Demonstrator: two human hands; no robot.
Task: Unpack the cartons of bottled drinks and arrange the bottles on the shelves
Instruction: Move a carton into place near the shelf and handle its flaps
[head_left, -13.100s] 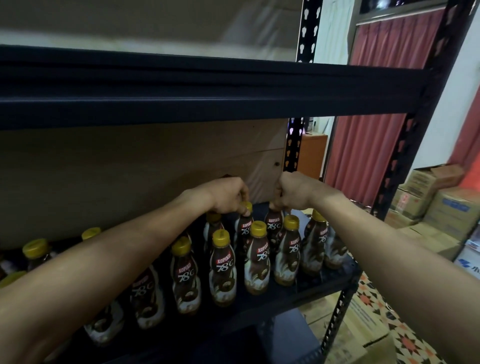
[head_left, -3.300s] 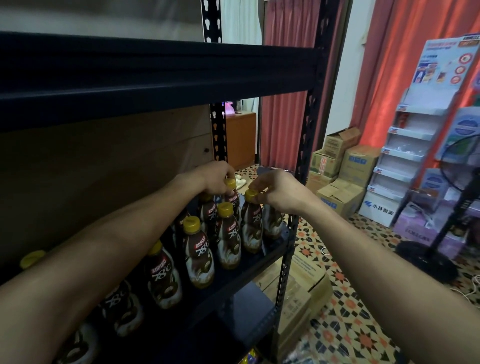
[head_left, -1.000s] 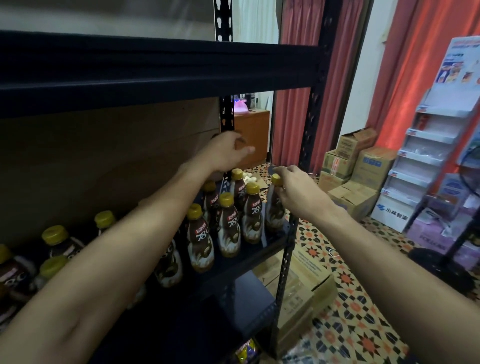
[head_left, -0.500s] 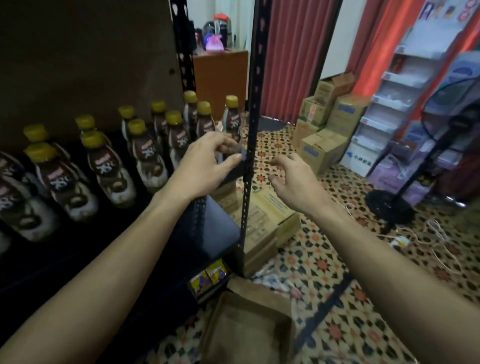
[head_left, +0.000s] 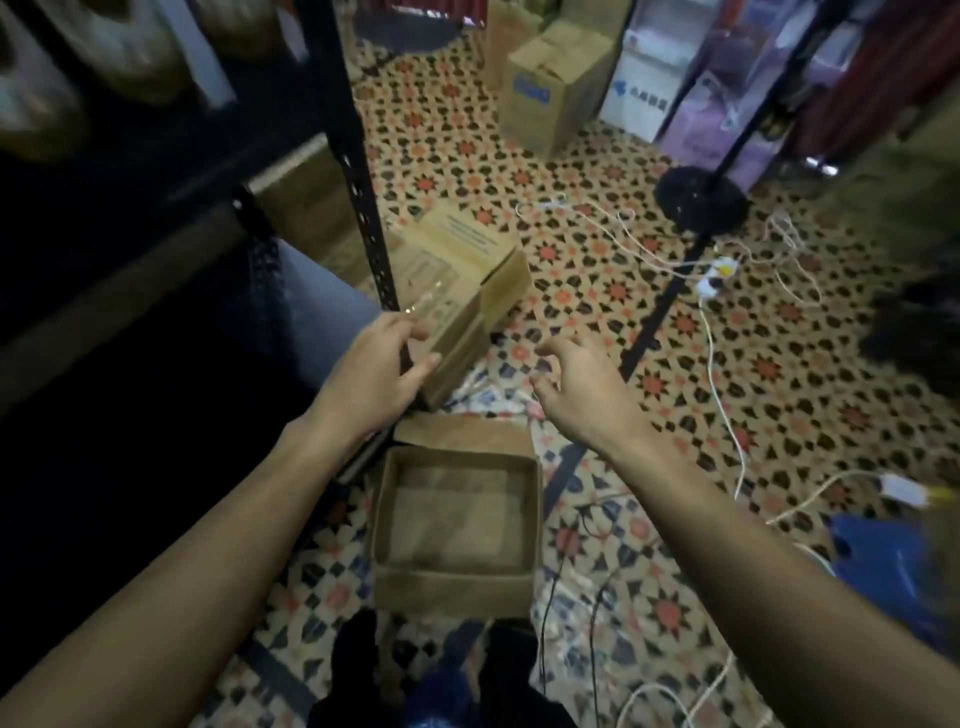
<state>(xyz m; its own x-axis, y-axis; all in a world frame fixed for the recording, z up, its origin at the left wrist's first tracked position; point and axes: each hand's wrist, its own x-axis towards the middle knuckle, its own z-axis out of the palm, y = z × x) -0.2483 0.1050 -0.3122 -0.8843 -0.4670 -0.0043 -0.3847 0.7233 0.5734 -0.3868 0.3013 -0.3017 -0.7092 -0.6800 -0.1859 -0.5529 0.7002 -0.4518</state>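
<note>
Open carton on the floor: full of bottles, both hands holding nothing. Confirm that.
Wrong: the head view shows the open carton empty, bare bottom showing. The left hand and right hand do hold nothing.

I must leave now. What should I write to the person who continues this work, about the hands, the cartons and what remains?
Left hand: open, empty, near the stacked cartons by the shelf post.
Right hand: open, empty, above the floor.
Open carton at the feet: empty.
Bottles, blurred, stand on the shelf.
To do: unpack the stacked cartons, which look closed.
</note>
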